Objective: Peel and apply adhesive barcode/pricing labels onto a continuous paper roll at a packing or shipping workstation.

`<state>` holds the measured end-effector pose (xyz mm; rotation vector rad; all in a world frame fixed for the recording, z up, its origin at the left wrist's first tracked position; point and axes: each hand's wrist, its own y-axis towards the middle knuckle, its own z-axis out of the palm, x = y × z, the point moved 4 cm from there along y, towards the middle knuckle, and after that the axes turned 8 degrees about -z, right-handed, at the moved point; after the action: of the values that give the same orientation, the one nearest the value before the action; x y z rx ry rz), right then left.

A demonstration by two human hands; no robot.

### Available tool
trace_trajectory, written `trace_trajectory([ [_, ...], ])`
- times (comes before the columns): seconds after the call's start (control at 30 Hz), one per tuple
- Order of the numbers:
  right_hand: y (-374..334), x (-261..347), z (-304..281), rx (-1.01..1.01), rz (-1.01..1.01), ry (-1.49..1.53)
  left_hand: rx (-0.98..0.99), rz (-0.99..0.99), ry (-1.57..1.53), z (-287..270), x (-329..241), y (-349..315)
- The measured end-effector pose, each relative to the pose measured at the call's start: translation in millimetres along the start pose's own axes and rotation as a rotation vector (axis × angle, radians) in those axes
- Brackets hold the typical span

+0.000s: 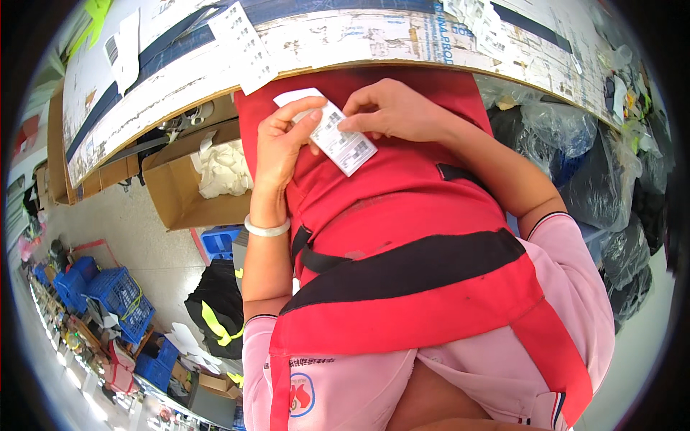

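Head view: left hand [282, 144] grips a printed label sheet [339, 141], right hand [394, 111] pinching it.

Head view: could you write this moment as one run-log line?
left hand: holds white label sheet | right hand: at the sheet's edge | below: red apron | worn table: another label sheet at near edge

From the person's head, a fisheye camera looks down closely at the hands [394, 113].

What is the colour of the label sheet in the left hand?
White, with black printed marks; the label sheet shows best in the head view.
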<state>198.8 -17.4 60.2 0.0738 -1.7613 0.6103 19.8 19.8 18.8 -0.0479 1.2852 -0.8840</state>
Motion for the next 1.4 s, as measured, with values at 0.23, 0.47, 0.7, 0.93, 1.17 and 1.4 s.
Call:
trace_trajectory([
  [0.23,15,-19,15,-0.12,0.043,0.331,0.056,-0.033,0.071,-4,6,-7],
  [0.47,17,-8,7,-0.209,-0.163,0.171,0.071,-0.063,0.08,-10,11,-2],
  [0.7,14,2,-9,-0.293,-0.269,0.047,0.195,-0.09,-0.135,-13,16,5],
  [0.93,30,7,-62,-0.406,-0.089,-0.053,0.039,-0.069,-0.021,-15,14,12],
  [1.17,43,4,-67,-0.38,-0.075,-0.024,0.051,-0.084,0.008,-18,16,15],
  [1.4,43,5,-66,-0.375,-0.037,0.108,0.058,-0.082,0.049,-20,18,15],
])
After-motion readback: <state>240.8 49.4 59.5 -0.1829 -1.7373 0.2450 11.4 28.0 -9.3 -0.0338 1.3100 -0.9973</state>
